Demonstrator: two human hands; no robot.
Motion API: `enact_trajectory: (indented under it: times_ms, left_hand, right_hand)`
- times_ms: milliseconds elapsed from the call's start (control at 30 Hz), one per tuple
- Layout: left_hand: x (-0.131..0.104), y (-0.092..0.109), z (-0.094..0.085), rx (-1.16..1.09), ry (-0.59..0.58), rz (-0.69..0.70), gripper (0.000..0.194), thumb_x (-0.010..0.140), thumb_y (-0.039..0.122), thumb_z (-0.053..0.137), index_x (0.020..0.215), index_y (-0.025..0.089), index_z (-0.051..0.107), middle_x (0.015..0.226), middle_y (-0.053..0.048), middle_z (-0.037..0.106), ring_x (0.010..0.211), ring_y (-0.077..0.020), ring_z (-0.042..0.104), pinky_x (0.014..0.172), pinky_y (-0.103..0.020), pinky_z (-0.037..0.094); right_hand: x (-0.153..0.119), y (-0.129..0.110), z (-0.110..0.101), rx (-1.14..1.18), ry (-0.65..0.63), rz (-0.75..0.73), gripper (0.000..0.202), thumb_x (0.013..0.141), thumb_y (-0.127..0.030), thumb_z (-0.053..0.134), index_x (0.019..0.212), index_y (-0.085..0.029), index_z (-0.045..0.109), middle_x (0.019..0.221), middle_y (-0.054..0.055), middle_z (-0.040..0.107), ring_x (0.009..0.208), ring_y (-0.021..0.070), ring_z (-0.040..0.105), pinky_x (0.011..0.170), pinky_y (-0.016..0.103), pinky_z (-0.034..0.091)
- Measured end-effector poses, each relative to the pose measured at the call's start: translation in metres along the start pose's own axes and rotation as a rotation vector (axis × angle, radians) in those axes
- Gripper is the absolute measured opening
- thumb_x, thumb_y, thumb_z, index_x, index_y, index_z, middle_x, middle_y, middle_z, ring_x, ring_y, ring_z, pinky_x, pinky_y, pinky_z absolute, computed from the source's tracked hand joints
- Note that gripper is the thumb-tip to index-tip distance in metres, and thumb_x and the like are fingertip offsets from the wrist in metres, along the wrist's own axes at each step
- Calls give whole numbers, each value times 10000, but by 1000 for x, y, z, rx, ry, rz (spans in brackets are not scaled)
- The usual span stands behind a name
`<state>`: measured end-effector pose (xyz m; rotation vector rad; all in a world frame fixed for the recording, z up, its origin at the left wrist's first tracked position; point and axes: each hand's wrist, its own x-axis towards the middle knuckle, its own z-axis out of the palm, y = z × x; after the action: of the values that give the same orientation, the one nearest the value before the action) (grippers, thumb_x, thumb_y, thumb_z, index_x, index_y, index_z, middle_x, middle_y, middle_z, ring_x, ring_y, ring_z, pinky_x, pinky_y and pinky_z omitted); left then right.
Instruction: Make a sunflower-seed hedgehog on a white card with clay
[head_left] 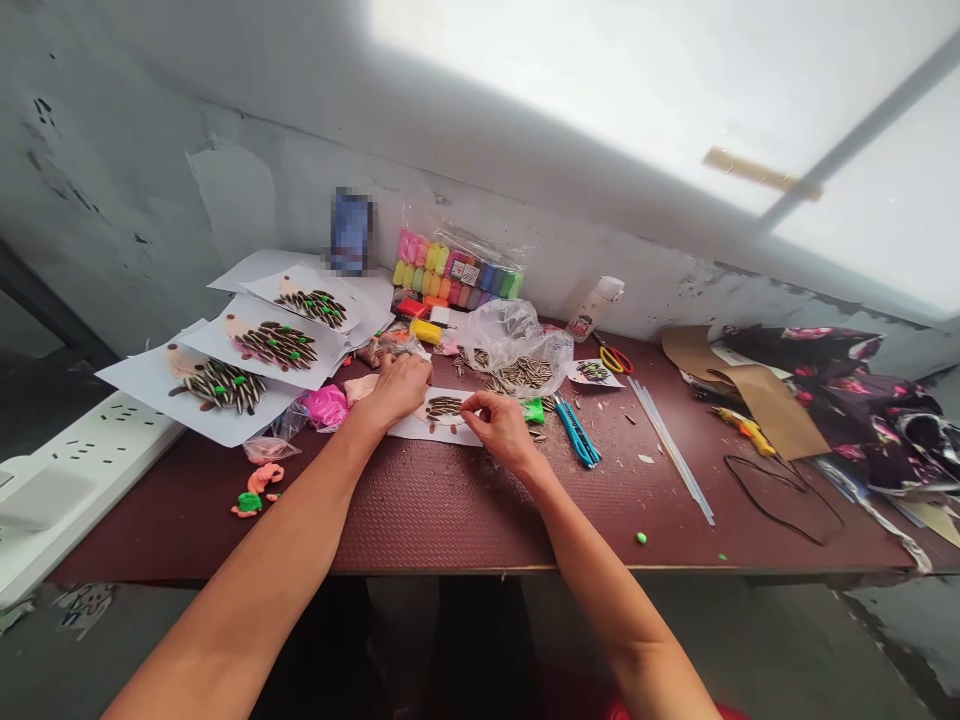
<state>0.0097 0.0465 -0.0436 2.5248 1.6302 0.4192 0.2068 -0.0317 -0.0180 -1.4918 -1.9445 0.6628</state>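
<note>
A small white sheet of paper (427, 430) lies before me, bearing a hedgehog shape with rows of striped sunflower seeds (444, 406) as its spines. My left hand (405, 385) rests over the sheet's upper left, fingers curled down and their tips hidden. At the right end of the seed rows, my right hand (499, 425) has thumb and forefinger pinched together; whatever is between them is too small to make out. Just behind it, a clear plastic bag (555, 350) holds a heap of loose seeds (525, 372).
Finished hedgehog sheets (274, 345) overlap at the left, near a white power strip (90, 450). Coloured clay packs (457, 275) lean on the wall beside a white bottle (596, 308). Right are a blue cutter (576, 432), scissors (615, 358), glue sticks (671, 450) and a glue gun (746, 430).
</note>
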Motion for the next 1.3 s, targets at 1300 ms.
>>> enact_trajectory:
  times_ms: [1300]
  left_hand:
    - [-3, 4, -3, 2, -21, -1, 268, 882, 100, 461, 963, 150, 711, 1135, -172, 708, 1128, -340, 611, 1030, -570, 398]
  right_hand:
    - [4, 2, 27, -261, 62, -116, 109, 901, -143, 646, 811, -192, 684, 815, 25, 622, 845, 184, 552, 880, 317, 404]
